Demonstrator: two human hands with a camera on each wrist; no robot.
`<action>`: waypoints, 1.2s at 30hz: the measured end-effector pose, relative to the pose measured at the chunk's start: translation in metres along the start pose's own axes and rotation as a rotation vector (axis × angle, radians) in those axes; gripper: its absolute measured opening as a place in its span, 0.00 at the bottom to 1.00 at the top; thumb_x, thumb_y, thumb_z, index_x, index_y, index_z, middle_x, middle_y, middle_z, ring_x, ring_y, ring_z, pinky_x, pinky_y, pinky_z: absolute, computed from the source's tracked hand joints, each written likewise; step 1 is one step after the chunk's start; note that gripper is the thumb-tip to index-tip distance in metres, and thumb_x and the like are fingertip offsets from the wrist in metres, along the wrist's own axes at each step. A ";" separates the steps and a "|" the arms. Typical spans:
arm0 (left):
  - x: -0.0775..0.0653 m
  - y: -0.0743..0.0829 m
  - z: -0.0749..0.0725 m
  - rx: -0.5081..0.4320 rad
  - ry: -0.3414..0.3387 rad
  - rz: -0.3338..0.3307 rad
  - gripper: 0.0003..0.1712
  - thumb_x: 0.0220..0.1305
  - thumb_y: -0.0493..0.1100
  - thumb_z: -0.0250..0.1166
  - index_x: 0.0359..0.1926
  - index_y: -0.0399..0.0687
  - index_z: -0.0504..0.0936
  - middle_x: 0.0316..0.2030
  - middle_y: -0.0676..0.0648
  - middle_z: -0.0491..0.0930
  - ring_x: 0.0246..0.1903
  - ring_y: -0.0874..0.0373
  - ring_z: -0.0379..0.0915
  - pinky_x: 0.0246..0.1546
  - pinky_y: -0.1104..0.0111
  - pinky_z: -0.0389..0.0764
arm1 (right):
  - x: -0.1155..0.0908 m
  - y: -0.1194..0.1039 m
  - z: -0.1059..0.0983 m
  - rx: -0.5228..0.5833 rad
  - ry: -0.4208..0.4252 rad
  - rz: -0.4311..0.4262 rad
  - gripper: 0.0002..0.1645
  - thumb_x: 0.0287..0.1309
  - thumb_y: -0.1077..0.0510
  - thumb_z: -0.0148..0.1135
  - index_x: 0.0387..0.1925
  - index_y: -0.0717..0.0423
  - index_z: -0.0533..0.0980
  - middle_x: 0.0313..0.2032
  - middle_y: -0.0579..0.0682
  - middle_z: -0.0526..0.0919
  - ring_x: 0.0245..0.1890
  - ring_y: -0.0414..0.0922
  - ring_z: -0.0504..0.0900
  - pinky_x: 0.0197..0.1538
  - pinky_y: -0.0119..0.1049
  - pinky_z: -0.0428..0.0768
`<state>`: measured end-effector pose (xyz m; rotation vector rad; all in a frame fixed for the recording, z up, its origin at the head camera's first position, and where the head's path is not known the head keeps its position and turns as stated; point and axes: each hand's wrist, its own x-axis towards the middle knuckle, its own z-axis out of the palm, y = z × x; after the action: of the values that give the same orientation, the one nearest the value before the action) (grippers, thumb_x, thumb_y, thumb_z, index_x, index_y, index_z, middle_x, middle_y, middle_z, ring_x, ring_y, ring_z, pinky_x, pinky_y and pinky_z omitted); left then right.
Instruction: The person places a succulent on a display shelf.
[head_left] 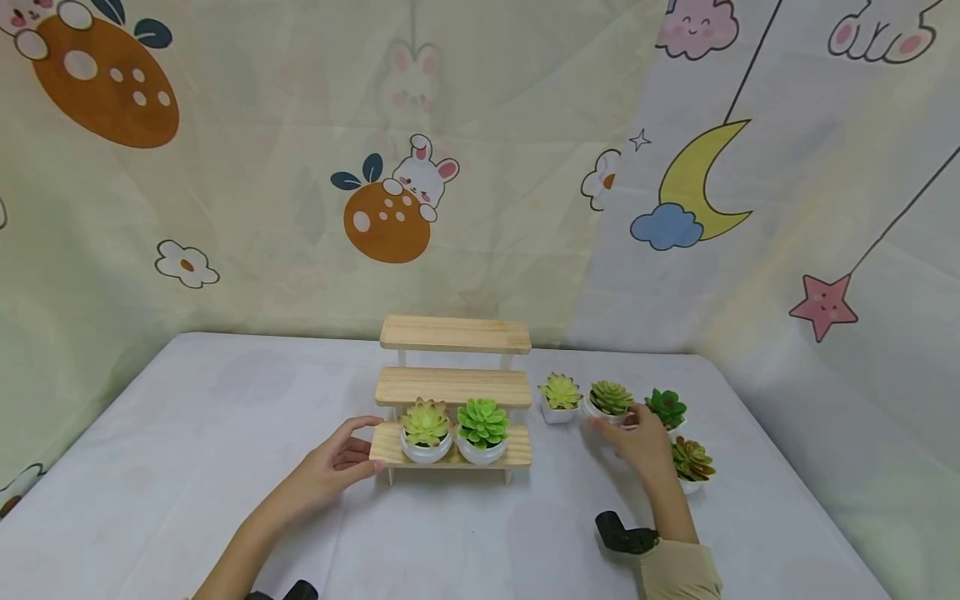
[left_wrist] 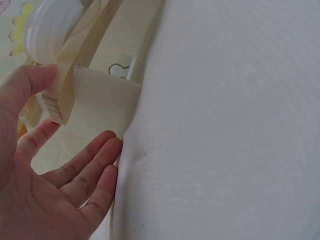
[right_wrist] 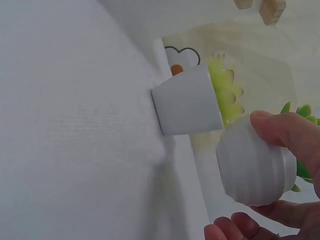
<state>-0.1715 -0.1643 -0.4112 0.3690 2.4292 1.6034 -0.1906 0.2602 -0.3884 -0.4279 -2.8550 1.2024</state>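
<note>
A three-tier wooden display stand (head_left: pixel 453 387) has its lowest board's left end between the thumb and forefinger of my left hand (head_left: pixel 337 458). In the left wrist view the other fingers of that hand (left_wrist: pixel 65 175) spread loosely below the board (left_wrist: pixel 62 97). Two potted succulents, one yellow-green (head_left: pixel 425 427) and one bright green (head_left: pixel 482 429), stand on that board. My right hand (head_left: pixel 643 440) grips a green succulent (head_left: pixel 611 397) by its round, ribbed white pot (right_wrist: pixel 255 165). The pot appears raised off the table in the right wrist view, near a square-potted succulent (right_wrist: pixel 187 105).
Right of the stand, the square-potted yellow-green succulent (head_left: pixel 560 392) is on the white-covered table (head_left: pixel 465 542). A dark green succulent (head_left: pixel 666 407) and a brownish one (head_left: pixel 692 460) stand beyond my right hand, partly hidden. A printed cloth (head_left: pixel 510 208) hangs behind.
</note>
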 end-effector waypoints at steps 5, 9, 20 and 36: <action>0.000 0.000 -0.001 0.003 0.005 -0.002 0.35 0.58 0.46 0.65 0.64 0.53 0.61 0.45 0.41 0.77 0.44 0.56 0.75 0.44 0.73 0.75 | -0.003 -0.008 -0.003 0.003 0.017 -0.019 0.63 0.47 0.31 0.63 0.67 0.70 0.51 0.56 0.67 0.68 0.54 0.59 0.71 0.48 0.50 0.74; 0.000 0.000 -0.001 0.004 0.009 0.001 0.34 0.58 0.46 0.65 0.64 0.53 0.62 0.44 0.42 0.77 0.44 0.56 0.75 0.44 0.73 0.75 | -0.007 -0.016 -0.005 0.014 0.033 -0.030 0.60 0.46 0.31 0.63 0.66 0.68 0.53 0.55 0.65 0.69 0.52 0.57 0.72 0.46 0.47 0.75; -0.001 -0.001 -0.001 -0.001 0.006 0.008 0.34 0.59 0.46 0.65 0.64 0.53 0.62 0.44 0.41 0.77 0.44 0.55 0.75 0.42 0.74 0.75 | -0.021 -0.040 -0.007 0.048 0.045 -0.063 0.59 0.45 0.31 0.65 0.66 0.64 0.55 0.56 0.63 0.68 0.53 0.55 0.72 0.46 0.47 0.75; -0.001 -0.001 0.000 0.018 0.003 0.024 0.34 0.59 0.47 0.65 0.64 0.53 0.62 0.44 0.41 0.77 0.43 0.55 0.75 0.43 0.72 0.75 | -0.033 -0.063 0.009 0.131 0.070 -0.184 0.45 0.48 0.40 0.68 0.60 0.60 0.64 0.54 0.58 0.70 0.50 0.52 0.73 0.39 0.33 0.73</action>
<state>-0.1709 -0.1653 -0.4121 0.4005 2.4526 1.5939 -0.1750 0.2034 -0.3466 -0.1941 -2.6675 1.3020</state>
